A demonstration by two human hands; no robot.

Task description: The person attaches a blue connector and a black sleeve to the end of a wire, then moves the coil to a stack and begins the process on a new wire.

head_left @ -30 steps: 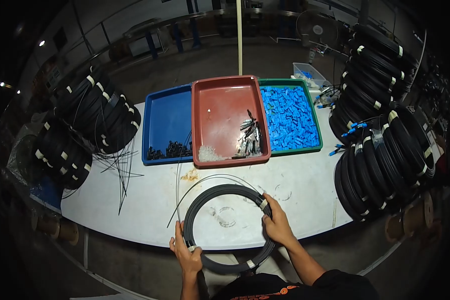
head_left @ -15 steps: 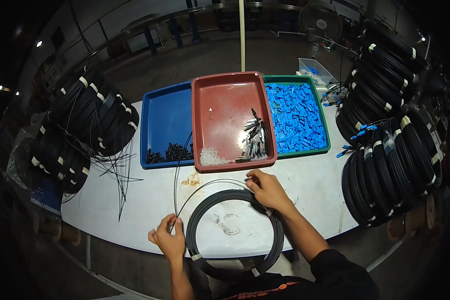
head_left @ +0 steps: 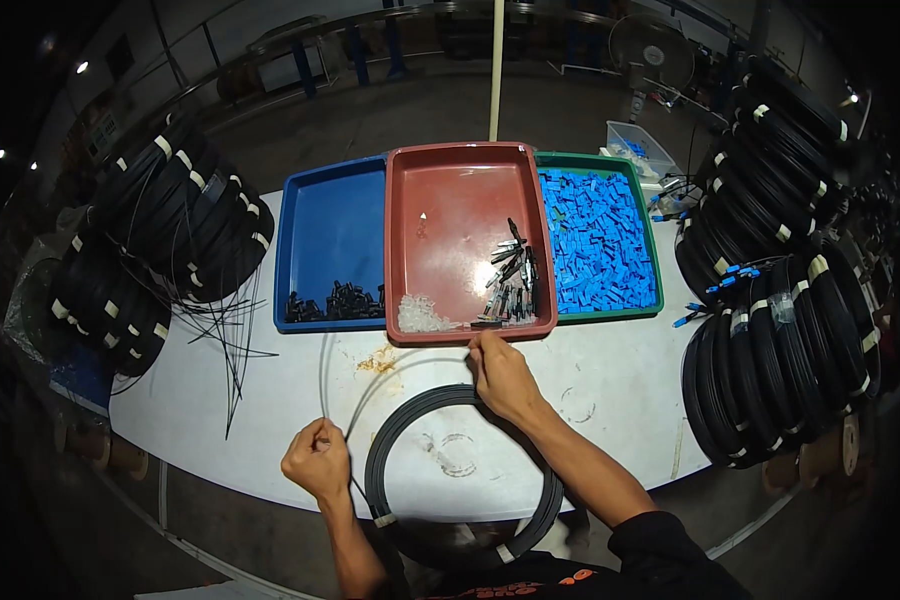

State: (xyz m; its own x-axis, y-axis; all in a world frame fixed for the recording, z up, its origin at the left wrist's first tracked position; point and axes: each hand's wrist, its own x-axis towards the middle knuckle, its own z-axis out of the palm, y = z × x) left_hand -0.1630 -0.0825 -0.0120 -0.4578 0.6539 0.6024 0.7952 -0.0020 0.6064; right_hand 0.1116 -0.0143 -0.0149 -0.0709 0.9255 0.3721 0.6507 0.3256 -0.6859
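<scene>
A coil of black cable (head_left: 382, 440), bound with pale tape, lies at the front of the white table. My left hand (head_left: 318, 460) is closed around loose cable at the coil's left. One blurred strand (head_left: 323, 385) rises from that hand toward the blue tray. Another length (head_left: 370, 385) arcs across to my right hand (head_left: 505, 378), whose fingers are pinched on it beside the red tray's front rim. The exact tip in those fingers is hidden. The red tray (head_left: 440, 190) holds black slim parts (head_left: 513, 275) and small clear pieces (head_left: 422, 314).
A blue tray (head_left: 330, 215) with small black parts and a green tray (head_left: 660, 300) of blue connectors flank the red one. Stacked cable coils stand left (head_left: 185, 215) and right (head_left: 770, 350); loose cable ends (head_left: 232, 375) stick out from the left stack.
My left hand has closed tighter and shifted slightly left, swinging the upright strand left. My right hand has moved left and up to the red tray's rim, its fingers now pinched.
</scene>
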